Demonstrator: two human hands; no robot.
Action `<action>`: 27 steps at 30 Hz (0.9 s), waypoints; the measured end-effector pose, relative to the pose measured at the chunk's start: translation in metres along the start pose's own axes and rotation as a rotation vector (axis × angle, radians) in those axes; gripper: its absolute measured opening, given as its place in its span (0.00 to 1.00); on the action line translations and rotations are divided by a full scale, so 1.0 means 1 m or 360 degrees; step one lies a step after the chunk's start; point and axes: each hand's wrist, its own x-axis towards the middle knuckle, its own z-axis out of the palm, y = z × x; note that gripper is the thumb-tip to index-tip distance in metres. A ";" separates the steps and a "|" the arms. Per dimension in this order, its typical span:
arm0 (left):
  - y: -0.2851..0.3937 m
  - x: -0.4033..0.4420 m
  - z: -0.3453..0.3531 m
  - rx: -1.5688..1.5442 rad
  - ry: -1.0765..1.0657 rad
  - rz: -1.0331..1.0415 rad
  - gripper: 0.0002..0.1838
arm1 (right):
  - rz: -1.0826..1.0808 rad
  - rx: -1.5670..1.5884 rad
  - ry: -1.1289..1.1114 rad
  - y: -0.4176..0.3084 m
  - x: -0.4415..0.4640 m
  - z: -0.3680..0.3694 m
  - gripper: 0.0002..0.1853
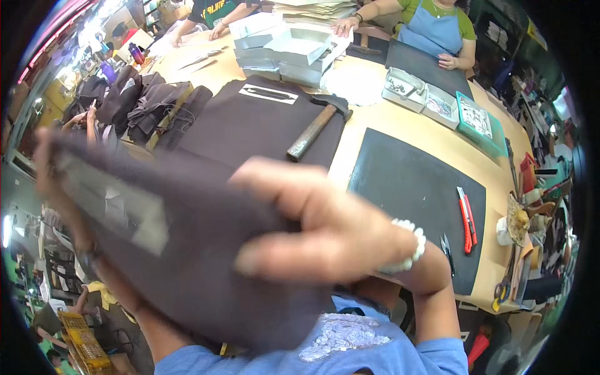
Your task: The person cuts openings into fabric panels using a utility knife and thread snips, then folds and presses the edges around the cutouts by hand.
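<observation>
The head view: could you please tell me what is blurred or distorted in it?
In the head view, the right hand and raised dark fabric are smeared, probably by motion; the hammer looks sharper; the table curves, fisheye-like, inside a dark border.

Matt cloth (206,219) (hammer handle (314,130), wood)

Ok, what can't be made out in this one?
All in the head view:
Left hand: motion blur hides its exact grip.
Right hand: blurred; whether its fingertips press the dark brown panel is unclear.
Tabletop behind that panel: hidden by it.
Aproned co-worker: head cut off by the top edge.
Pieces in the teal tray: too small to identify.
</observation>
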 end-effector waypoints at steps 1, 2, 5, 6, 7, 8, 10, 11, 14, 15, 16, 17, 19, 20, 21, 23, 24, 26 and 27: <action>-0.008 0.000 0.035 0.0105 -0.0159 0.0232 0.17 | 0.0327 -0.0056 0.0224 -0.007 0.000 -0.019 0.20; -0.016 0.000 0.071 0.0186 -0.0305 0.0473 0.18 | 0.0271 -0.0282 0.0268 0.017 0.002 -0.048 0.20; -0.040 -0.025 0.158 0.0160 -0.0630 0.0289 0.23 | 0.0452 -0.0797 0.0687 0.053 0.003 -0.102 0.19; -0.043 -0.032 0.183 0.0126 -0.0684 0.0301 0.19 | 0.0455 -0.0908 0.0724 0.072 0.002 -0.123 0.19; -0.055 -0.036 0.210 0.0145 -0.0726 0.0302 0.17 | 0.0483 -0.0971 0.0812 0.085 0.003 -0.138 0.20; -0.058 -0.037 0.231 0.0254 -0.0795 0.0267 0.16 | 0.0494 -0.0975 0.0889 0.093 0.006 -0.151 0.22; -0.068 -0.033 0.272 0.0250 -0.0809 0.0273 0.14 | 0.0462 -0.1060 0.1058 0.109 0.015 -0.175 0.24; -0.071 -0.029 0.292 0.0293 -0.0817 0.0214 0.14 | 0.0417 -0.1141 0.1149 0.118 0.019 -0.187 0.25; -0.071 -0.018 0.340 0.0375 -0.0784 0.0210 0.14 | 0.0344 -0.1379 0.1343 0.123 0.035 -0.209 0.27; -0.065 -0.015 0.351 0.0417 -0.0773 0.0160 0.14 | 0.0328 -0.1458 0.1398 0.123 0.041 -0.215 0.28; -0.058 -0.014 0.360 0.0457 -0.0765 0.0111 0.15 | 0.0384 -0.1405 0.1421 0.120 0.047 -0.218 0.29; -0.055 -0.012 0.369 0.0498 -0.0756 0.0058 0.16 | 0.0314 -0.1447 0.1451 0.125 0.051 -0.226 0.29; -0.064 -0.012 0.393 0.0510 -0.0714 0.0109 0.16 | 0.0174 -0.1533 0.1506 0.139 0.057 -0.244 0.31; -0.073 -0.015 0.404 0.0489 -0.0683 0.0154 0.16 | 0.0202 -0.1555 0.1506 0.142 0.059 -0.250 0.31; -0.071 -0.017 0.408 0.0469 -0.0654 0.0197 0.16 | 0.0233 -0.1576 0.1504 0.145 0.060 -0.254 0.31; -0.063 -0.034 0.419 0.0496 -0.0510 0.0110 0.22 | 0.0268 -0.1623 0.1485 0.151 0.060 -0.260 0.32; -0.053 -0.046 0.421 0.0512 -0.0441 0.0068 0.25 | 0.0269 -0.1650 0.1472 0.155 0.058 -0.262 0.32; -0.039 -0.069 0.421 0.0300 -0.0716 0.0019 0.32 | 0.0283 -0.1697 0.1445 0.159 0.054 -0.263 0.33; -0.031 -0.082 0.420 0.0192 -0.0852 -0.0009 0.35 | 0.0293 -0.1720 0.1424 0.157 0.053 -0.261 0.33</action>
